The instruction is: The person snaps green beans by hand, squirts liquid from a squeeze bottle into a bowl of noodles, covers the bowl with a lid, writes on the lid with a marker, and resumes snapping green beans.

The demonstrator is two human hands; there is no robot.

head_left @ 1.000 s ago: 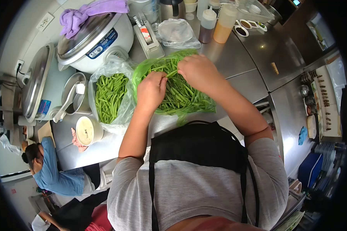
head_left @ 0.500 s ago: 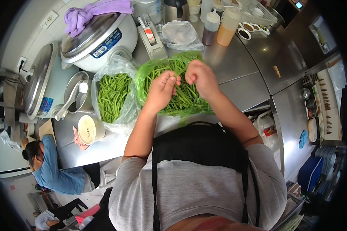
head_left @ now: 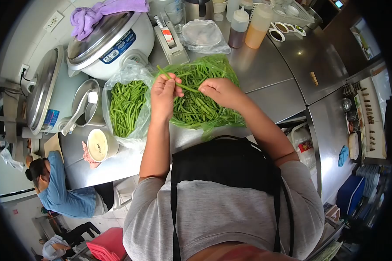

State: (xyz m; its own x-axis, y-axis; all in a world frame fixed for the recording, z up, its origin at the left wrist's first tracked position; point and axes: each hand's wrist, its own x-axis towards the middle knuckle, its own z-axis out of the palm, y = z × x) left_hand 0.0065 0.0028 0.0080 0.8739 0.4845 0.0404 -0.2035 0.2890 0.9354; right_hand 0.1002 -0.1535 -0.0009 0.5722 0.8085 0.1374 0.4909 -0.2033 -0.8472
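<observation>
A long green bean (head_left: 187, 87) is held between my two hands, slanting down from upper left to right. My left hand (head_left: 163, 95) is closed round it, and one end sticks out above the fingers. The fingers of my right hand (head_left: 222, 92) pinch its other end. Beneath both hands lies a green plastic bag (head_left: 224, 65) spread wide, full of whole green beans (head_left: 200, 108). Left of my left hand is a clear plastic bag (head_left: 137, 135) with shorter bean pieces (head_left: 125, 104) in it.
A rice cooker (head_left: 139, 39) and a tape dispenser (head_left: 177, 51) stand behind the bags. Sauce bottles (head_left: 257, 32) are at the back right. A metal pot (head_left: 90, 114) with a ladle and a lidded tub (head_left: 103, 146) stand left. Another person (head_left: 65, 187) leans at the left.
My left hand has moved left, and my right hand has come lower. A long bean now shows stretched between them; before, the hands were close together.
</observation>
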